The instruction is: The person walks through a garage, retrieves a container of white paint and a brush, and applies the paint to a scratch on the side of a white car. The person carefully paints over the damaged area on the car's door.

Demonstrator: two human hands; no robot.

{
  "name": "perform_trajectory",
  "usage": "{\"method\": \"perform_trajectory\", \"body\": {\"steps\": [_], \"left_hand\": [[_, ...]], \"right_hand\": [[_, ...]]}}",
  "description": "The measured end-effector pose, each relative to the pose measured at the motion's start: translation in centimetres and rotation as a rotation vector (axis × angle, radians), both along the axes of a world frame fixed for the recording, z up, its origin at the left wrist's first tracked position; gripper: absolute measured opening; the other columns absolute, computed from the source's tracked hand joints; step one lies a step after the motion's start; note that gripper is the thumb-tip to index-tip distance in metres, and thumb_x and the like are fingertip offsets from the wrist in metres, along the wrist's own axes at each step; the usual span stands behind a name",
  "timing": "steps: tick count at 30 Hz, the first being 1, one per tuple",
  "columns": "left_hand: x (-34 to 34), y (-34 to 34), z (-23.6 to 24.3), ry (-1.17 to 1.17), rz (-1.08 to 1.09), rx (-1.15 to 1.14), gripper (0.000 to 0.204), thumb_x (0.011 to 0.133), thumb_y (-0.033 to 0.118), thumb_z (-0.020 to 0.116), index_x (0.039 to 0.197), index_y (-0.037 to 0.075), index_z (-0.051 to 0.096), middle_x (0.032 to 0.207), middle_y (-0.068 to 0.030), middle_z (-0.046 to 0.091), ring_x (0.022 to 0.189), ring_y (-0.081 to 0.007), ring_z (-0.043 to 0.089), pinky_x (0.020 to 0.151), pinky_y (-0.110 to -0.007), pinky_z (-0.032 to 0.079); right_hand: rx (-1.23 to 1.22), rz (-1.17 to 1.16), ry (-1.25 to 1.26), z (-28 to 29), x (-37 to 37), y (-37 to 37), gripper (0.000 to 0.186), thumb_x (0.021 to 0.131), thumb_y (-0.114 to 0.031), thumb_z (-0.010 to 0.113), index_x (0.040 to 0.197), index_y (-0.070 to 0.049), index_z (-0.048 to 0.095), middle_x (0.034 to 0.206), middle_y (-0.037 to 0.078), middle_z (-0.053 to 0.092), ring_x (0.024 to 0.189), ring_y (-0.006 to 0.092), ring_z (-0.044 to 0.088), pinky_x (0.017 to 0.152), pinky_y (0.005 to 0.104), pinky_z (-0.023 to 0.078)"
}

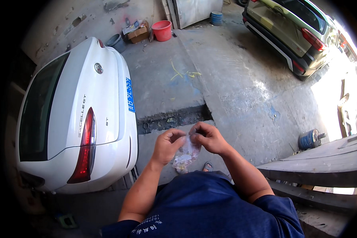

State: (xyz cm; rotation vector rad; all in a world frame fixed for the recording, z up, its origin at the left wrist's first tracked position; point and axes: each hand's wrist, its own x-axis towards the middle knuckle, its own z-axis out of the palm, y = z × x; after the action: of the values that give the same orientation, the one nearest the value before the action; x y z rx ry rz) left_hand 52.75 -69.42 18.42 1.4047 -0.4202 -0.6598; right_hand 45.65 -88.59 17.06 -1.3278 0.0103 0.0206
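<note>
A clear, crumpled plastic bag [186, 158] with small, pale contents that I cannot make out dangles between my hands in the lower middle of the view. My left hand [168, 144] pinches its top edge with thumb and fingers. My right hand [206, 138] grips the same top edge from the other side, its fingers curled and close to those of my left. My sandalled foot [208, 166] shows below the bag.
A white car [51, 127] stands at my left, a dark trench [158, 121] crosses the concrete ahead, and another car [285, 39] is at upper right. Buckets [162, 31] and a cardboard box [139, 36] line the wall. A grey ledge [313, 160] and blue drum [308, 139] are at right.
</note>
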Motion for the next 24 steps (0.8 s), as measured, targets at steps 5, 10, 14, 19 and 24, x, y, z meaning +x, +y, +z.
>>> {"method": "perform_trajectory", "body": {"steps": [5, 10, 14, 19, 24], "left_hand": [[0.1, -0.7, 0.2, -0.076, 0.008, 0.066, 0.014, 0.089, -0.002, 0.065, 0.101, 0.003, 0.062, 0.091, -0.0022, 0.065, 0.082, -0.0066, 0.061, 0.075, -0.023, 0.051], [0.0, -1.0, 0.3, -0.087, 0.037, 0.075, 0.013, 0.088, -0.002, 0.066, 0.099, 0.003, 0.061, 0.088, -0.0010, 0.064, 0.080, -0.0060, 0.060, 0.073, -0.022, 0.051], [0.2, -0.9, 0.2, -0.112, 0.025, 0.163, 0.012, 0.087, -0.001, 0.067, 0.096, 0.003, 0.061, 0.087, -0.0012, 0.064, 0.078, -0.0059, 0.060, 0.071, -0.021, 0.050], [0.2, -1.1, -0.9, -0.051, 0.021, 0.121, 0.011, 0.085, -0.001, 0.069, 0.092, 0.004, 0.062, 0.083, -0.0007, 0.064, 0.075, -0.0058, 0.059, 0.068, -0.022, 0.049], [-0.3, -1.9, -1.2, 0.038, 0.026, 0.036, 0.012, 0.085, -0.002, 0.067, 0.093, 0.005, 0.061, 0.083, -0.0008, 0.062, 0.075, -0.0063, 0.058, 0.070, -0.022, 0.048]], "right_hand": [[-0.258, -0.015, -0.028, 0.2, 0.4, -0.2, 0.021, 0.085, -0.008, 0.068, 0.102, 0.001, 0.061, 0.091, 0.006, 0.066, 0.082, 0.0135, 0.063, 0.073, 0.0289, 0.052], [-0.123, 0.018, 0.079, 0.7, 0.3, -0.3, 0.017, 0.086, -0.008, 0.067, 0.100, 0.001, 0.062, 0.092, 0.007, 0.067, 0.083, 0.0119, 0.063, 0.071, 0.0281, 0.052], [-0.118, -0.003, 0.025, 0.2, 0.1, -0.4, 0.015, 0.087, -0.008, 0.067, 0.099, 0.001, 0.062, 0.090, 0.007, 0.066, 0.082, 0.0107, 0.062, 0.070, 0.0273, 0.052], [-0.198, -0.013, -0.042, -0.5, -0.1, -0.9, 0.014, 0.085, -0.010, 0.069, 0.094, -0.001, 0.063, 0.082, 0.005, 0.066, 0.077, 0.0108, 0.060, 0.069, 0.0292, 0.051], [-0.252, -0.082, -0.141, -1.0, -0.7, -1.5, 0.013, 0.082, -0.009, 0.068, 0.092, -0.002, 0.065, 0.083, 0.008, 0.065, 0.079, 0.0168, 0.063, 0.071, 0.0316, 0.051]]}}
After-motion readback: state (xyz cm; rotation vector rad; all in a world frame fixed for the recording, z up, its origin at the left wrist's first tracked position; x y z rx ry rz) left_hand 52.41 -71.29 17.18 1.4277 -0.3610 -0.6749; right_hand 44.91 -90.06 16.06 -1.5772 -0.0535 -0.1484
